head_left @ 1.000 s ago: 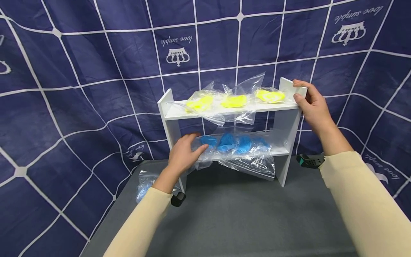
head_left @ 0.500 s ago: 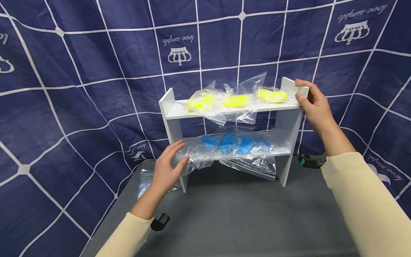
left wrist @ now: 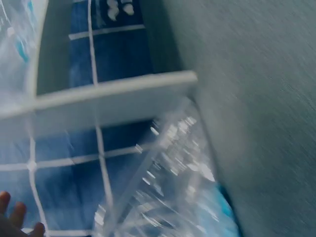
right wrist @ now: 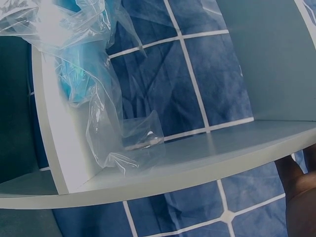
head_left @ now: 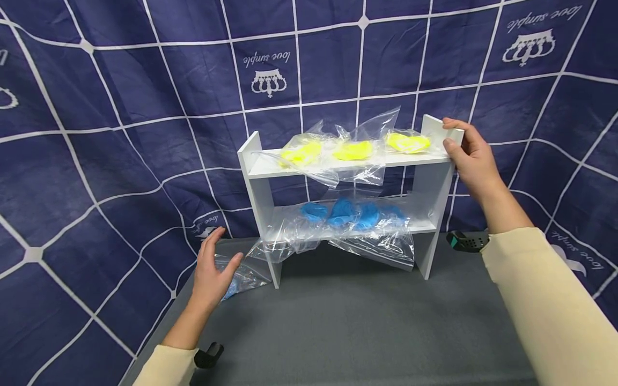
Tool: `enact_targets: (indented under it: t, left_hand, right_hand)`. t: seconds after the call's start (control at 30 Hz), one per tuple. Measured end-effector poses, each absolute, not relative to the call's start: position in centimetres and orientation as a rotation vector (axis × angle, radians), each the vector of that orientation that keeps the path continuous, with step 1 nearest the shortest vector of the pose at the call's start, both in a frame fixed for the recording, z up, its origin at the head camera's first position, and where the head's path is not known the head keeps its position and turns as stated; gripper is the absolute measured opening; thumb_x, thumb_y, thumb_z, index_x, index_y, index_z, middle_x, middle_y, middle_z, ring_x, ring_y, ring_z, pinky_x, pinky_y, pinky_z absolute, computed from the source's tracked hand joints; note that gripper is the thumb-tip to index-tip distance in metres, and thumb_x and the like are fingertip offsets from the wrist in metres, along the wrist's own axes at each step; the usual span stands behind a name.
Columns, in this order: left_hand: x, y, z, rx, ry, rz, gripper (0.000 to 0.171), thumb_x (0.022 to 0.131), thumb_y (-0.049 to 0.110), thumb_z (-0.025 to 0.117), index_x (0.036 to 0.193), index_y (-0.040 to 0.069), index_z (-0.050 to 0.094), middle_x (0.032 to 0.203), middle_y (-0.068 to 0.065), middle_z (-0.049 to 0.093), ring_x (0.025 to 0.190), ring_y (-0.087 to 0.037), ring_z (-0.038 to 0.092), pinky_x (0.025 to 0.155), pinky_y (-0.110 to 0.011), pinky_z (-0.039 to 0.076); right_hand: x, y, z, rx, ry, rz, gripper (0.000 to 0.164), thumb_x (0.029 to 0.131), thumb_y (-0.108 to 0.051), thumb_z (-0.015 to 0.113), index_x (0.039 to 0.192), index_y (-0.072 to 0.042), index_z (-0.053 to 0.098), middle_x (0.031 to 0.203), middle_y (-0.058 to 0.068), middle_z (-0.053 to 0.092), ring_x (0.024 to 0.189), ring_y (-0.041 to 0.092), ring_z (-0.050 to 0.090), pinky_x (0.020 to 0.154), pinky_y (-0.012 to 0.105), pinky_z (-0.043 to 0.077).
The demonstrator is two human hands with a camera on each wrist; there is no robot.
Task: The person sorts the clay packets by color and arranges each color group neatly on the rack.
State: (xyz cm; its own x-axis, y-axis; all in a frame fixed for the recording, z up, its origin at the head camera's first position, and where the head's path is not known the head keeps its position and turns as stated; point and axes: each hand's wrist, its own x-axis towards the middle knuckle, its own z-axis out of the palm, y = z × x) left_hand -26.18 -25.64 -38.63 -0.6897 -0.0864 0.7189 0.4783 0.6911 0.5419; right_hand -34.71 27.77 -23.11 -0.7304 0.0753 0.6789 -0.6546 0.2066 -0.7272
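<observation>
My right hand [head_left: 475,161] grips the top of the right side panel of a white two-tier shelf [head_left: 427,190], thumb on the near edge and fingers behind. In the right wrist view its fingers [right wrist: 302,183] show beside the panel. My left hand [head_left: 211,276] is held left of the shelf, fingers spread and holding nothing, over a clear zip bag [head_left: 248,279] with something blue inside. That bag [left wrist: 173,182] appears blurred in the left wrist view. Clear bags with bright yellow contents [head_left: 354,151] lie on the upper tier, and bags with blue contents [head_left: 343,212] on the lower.
Some clear plastic [head_left: 289,238] hangs over the front of the lower tier. The shelf stands on a dark grey table [head_left: 367,327]. A blue curtain with a white grid [head_left: 328,64] hangs behind and at both sides. Each wrist wears a black band [head_left: 467,242].
My left hand has drawn away from the lower tier's blue bags, moving left and nearer to the bag on the table. The right hand has kept its hold on the shelf.
</observation>
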Motion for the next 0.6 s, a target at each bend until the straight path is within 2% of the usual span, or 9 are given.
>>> enact_targets:
  t: [0.07,0.13,0.4,0.6]
  left_hand:
    - [-26.4,-26.7,-39.3,-0.208,-2.215,-0.986,0.07,0.086,0.017,0.075,0.149,0.012,0.043,0.155,-0.013,0.042,0.144,-0.035,0.036,0.116,-0.05,0.03]
    - [-26.6,-27.7,-40.0,-0.129,-2.284,-0.988,0.072,0.087,0.02,0.075,0.15,0.013,0.041,0.156,-0.013,0.039,0.146,-0.037,0.033,0.116,-0.058,0.028]
    - [-27.0,-30.1,-42.3,-0.067,-2.481,-0.875,0.074,0.089,0.03,0.072,0.152,0.01,0.037,0.16,-0.023,0.029,0.145,-0.05,0.028,0.111,-0.069,0.027]
    - [-27.2,-31.4,-43.8,-0.096,-2.628,-0.866,0.077,0.092,0.035,0.07,0.155,0.014,0.032,0.161,-0.028,0.021,0.144,-0.058,0.022,0.108,-0.076,0.026]
  right_hand:
    - [-34.7,27.7,-23.1,0.532,-1.892,1.575,0.032,0.102,-0.01,0.052,0.132,-0.021,0.058,0.158,0.0,0.042,0.137,0.011,0.043,0.087,0.009,0.041]
    - [-34.8,27.7,-23.1,0.529,-1.895,1.58,0.032,0.103,-0.01,0.052,0.132,-0.021,0.058,0.159,0.0,0.041,0.137,0.011,0.042,0.087,0.009,0.041]
    - [-34.8,27.7,-23.1,0.533,-1.886,1.601,0.032,0.102,-0.01,0.052,0.132,-0.021,0.058,0.159,0.0,0.041,0.14,0.012,0.041,0.09,0.008,0.04]
    - [-34.7,27.7,-23.1,0.523,-1.901,1.567,0.032,0.103,-0.01,0.051,0.132,-0.021,0.058,0.16,0.0,0.04,0.14,0.012,0.041,0.089,0.009,0.04]
